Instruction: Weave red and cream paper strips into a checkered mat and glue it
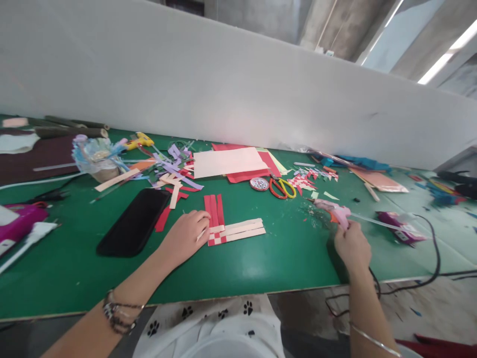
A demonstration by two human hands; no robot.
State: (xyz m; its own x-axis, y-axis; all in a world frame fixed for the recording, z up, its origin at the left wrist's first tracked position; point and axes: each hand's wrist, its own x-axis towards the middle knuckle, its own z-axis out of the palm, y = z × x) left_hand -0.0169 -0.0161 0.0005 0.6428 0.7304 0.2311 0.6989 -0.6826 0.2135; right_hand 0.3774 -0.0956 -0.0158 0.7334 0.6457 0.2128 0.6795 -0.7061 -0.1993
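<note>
Red strips (pixel 213 209) and cream strips (pixel 244 230) cross in a small checkered weave on the green table. My left hand (pixel 190 231) rests at the left edge of this weave, its fingers bent together over the strip ends; a cream piece shows at the fingertips. Farther right, my right hand (pixel 352 244) is wrapped round the handle of a pink glue gun (pixel 333 209), its nozzle pointing left and a clear glue stick coming out of its back. A black phone (pixel 134 222) lies left of my left hand.
Scissors with red and yellow handles (pixel 282 188) lie beside a round tin (pixel 259 184). Behind are cream sheets (pixel 229 162) and paper scraps (pixel 177 169). A yellow glue gun (pixel 139 141) is back left. A black cord (pixel 437 253) hangs over the right front edge. A white partition (pixel 231 84) stands behind.
</note>
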